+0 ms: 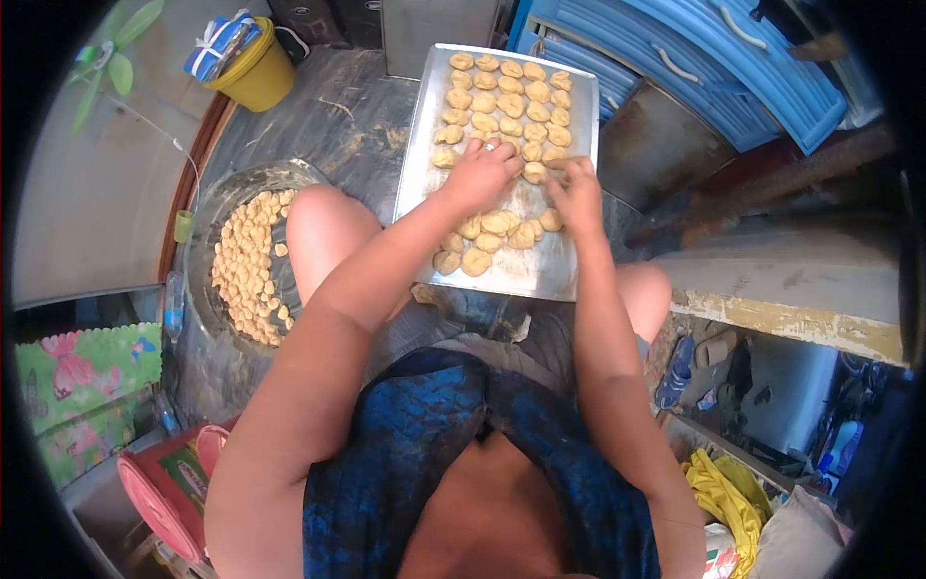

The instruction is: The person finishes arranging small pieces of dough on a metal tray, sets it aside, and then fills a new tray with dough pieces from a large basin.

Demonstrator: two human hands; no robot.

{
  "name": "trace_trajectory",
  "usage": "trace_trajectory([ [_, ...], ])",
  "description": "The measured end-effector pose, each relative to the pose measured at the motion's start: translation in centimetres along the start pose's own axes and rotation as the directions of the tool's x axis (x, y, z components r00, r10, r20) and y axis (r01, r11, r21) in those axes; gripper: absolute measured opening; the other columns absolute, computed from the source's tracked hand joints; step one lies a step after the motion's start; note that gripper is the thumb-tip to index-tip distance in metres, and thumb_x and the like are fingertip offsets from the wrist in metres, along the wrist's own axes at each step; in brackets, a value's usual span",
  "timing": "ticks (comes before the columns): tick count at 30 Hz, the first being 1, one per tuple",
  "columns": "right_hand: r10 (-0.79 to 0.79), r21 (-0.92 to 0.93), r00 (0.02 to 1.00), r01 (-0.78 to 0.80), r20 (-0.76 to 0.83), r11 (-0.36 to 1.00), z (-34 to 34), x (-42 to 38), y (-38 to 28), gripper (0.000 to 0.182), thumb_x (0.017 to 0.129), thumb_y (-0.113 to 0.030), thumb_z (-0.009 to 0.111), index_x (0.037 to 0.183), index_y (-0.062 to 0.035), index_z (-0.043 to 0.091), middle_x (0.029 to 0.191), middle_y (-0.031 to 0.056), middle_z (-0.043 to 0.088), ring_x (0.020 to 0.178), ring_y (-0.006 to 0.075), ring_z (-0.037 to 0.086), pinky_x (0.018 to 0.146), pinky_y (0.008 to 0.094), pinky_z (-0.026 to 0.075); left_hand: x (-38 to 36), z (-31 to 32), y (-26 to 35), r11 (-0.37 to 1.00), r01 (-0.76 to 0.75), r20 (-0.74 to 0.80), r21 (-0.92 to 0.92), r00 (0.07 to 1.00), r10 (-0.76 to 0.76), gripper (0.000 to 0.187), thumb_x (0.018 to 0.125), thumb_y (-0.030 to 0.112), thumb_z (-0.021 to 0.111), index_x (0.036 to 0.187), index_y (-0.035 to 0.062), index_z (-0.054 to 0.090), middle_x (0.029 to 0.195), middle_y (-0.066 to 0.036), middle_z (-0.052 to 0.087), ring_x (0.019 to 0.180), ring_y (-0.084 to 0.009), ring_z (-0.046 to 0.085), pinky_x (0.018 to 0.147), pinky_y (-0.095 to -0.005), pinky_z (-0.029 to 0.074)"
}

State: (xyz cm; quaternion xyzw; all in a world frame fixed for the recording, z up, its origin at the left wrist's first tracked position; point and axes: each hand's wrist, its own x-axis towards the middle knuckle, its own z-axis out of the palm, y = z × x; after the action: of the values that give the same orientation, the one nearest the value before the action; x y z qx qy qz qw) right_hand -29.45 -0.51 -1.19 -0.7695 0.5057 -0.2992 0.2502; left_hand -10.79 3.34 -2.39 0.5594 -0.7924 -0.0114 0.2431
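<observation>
A metal baking tray [555, 275] lies before me, with flattened round dough pieces [484, 81] in rows over its far part. A loose cluster of dough pieces [476, 261] sits at its near end. My left hand [482, 176] is over the middle of the tray, fingers bent down among the rows and a ring on one finger. Its fingertips partly cover the dough there, so what they hold is hidden. At the right, my right hand [576, 196] has thumb and fingers at the edge of one dough piece [533, 173], pinching it.
On the floor at the left is a wide round metal basin [200, 280] holding many small dough pieces. A yellow bucket [258, 79] with a blue-and-white package stands at the far left. Blue drawers [675, 58] are at the far right, and a worn wooden ledge [791, 323] is nearer.
</observation>
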Motion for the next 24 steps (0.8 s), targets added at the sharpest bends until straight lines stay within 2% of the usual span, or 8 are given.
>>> trace_trajectory([
  [1, -0.003, 0.005, 1.000, 0.003, 0.004, 1.000, -0.9, -0.3, 0.3, 0.027, 0.070, -0.011, 0.069, 0.096, -0.0045, 0.065, 0.103, 0.0154, 0.060, 0.097, 0.0293, 0.059, 0.081, 0.0365, 0.047, 0.2, 0.0, 0.4, 1.000, -0.025, -0.013, -0.008, 1.000, 0.025, 0.014, 0.075, 0.018, 0.062, 0.088, 0.0157, 0.067, 0.094, -0.001, 0.056, 0.098, -0.0193, 0.053, 0.085, -0.0380, 0.035],
  [3, 0.121, -0.063, 0.922, -0.105, 0.367, 0.992, -2.8, -1.3, 1.2, 0.029, 0.068, -0.010, 0.070, 0.096, -0.0051, 0.066, 0.108, 0.0140, 0.056, 0.100, 0.0280, 0.058, 0.081, 0.0365, 0.047, 1.0, 0.6, 0.6, 0.996, -0.090, 0.011, -0.016, 0.996, 0.090, 0.013, 0.076, 0.018, 0.061, 0.087, 0.0156, 0.066, 0.094, -0.002, 0.057, 0.098, -0.0195, 0.054, 0.084, -0.0381, 0.035],
  [7, 0.130, -0.040, 0.867, -0.126, 0.481, 0.991, -2.9, -2.4, 1.9, 0.044, 0.066, -0.011, 0.070, 0.109, -0.0058, 0.062, 0.094, 0.0131, 0.061, 0.088, 0.0273, 0.062, 0.077, 0.0335, 0.049, 2.5, 2.3, 1.3, 0.986, -0.143, 0.222, 0.088, 0.968, 0.120, 0.021, 0.073, 0.020, 0.065, 0.094, 0.0178, 0.066, 0.094, -0.002, 0.058, 0.097, -0.0187, 0.055, 0.082, -0.0349, 0.035],
  [11, 0.173, 0.167, 0.984, -0.178, 0.044, 0.970, -1.9, -1.0, 1.0, 0.037, 0.070, -0.011, 0.069, 0.105, -0.0041, 0.061, 0.087, 0.0128, 0.063, 0.078, 0.0258, 0.063, 0.072, 0.0334, 0.049, 2.2, 2.7, 1.3, 0.983, -0.126, 0.195, 0.134, 0.976, 0.099, 0.023, 0.072, 0.021, 0.066, 0.095, 0.0199, 0.067, 0.092, -0.002, 0.059, 0.096, -0.0177, 0.056, 0.082, -0.0342, 0.035],
  [13, 0.169, 0.165, 0.985, -0.172, 0.032, 0.971, -0.5, -0.4, 2.3, 0.035, 0.072, -0.012, 0.068, 0.105, -0.0040, 0.059, 0.088, 0.0134, 0.063, 0.077, 0.0286, 0.062, 0.074, 0.0354, 0.049, 1.8, 1.4, 1.4, 0.990, -0.104, 0.185, 0.090, 0.979, 0.086, 0.023, 0.073, 0.021, 0.065, 0.096, 0.0176, 0.067, 0.092, -0.003, 0.059, 0.097, -0.0189, 0.056, 0.085, -0.0375, 0.035],
  [15, 0.005, -0.111, 1.000, -0.008, -0.020, 0.994, 0.5, -0.1, 3.6, 0.036, 0.072, -0.014, 0.069, 0.106, -0.0042, 0.058, 0.091, 0.0149, 0.062, 0.084, 0.0311, 0.061, 0.077, 0.0383, 0.048, 0.7, -1.3, 1.8, 0.998, -0.034, 0.228, 0.044, 0.973, 0.023, 0.023, 0.074, 0.020, 0.064, 0.096, 0.0158, 0.067, 0.094, -0.004, 0.060, 0.097, -0.0208, 0.057, 0.085, -0.0386, 0.037],
  [21, -0.041, -0.087, 0.998, 0.036, -0.055, 0.996, -0.7, -1.2, 1.3, 0.032, 0.074, -0.017, 0.068, 0.101, -0.0027, 0.059, 0.098, 0.0168, 0.058, 0.094, 0.0335, 0.058, 0.081, 0.0400, 0.047, -4.7, -6.9, -1.6, 0.958, 0.286, 0.419, 0.025, 0.867, -0.269, 0.026, 0.077, 0.017, 0.062, 0.102, 0.0080, 0.064, 0.104, -0.011, 0.060, 0.100, -0.0300, 0.057, 0.086, -0.0403, 0.043],
  [24, -0.019, 0.030, 0.975, 0.013, 0.222, 0.999, -0.5, -1.6, -1.4, 0.040, 0.076, -0.023, 0.068, 0.109, -0.0023, 0.059, 0.104, 0.0180, 0.059, 0.095, 0.0330, 0.058, 0.082, 0.0372, 0.047, -7.2, -6.2, -2.7, 0.909, 0.406, 0.354, -0.091, 0.867, -0.351, 0.026, 0.079, 0.015, 0.061, 0.103, 0.0053, 0.063, 0.107, -0.013, 0.059, 0.101, -0.0321, 0.057, 0.086, -0.0394, 0.045],
])
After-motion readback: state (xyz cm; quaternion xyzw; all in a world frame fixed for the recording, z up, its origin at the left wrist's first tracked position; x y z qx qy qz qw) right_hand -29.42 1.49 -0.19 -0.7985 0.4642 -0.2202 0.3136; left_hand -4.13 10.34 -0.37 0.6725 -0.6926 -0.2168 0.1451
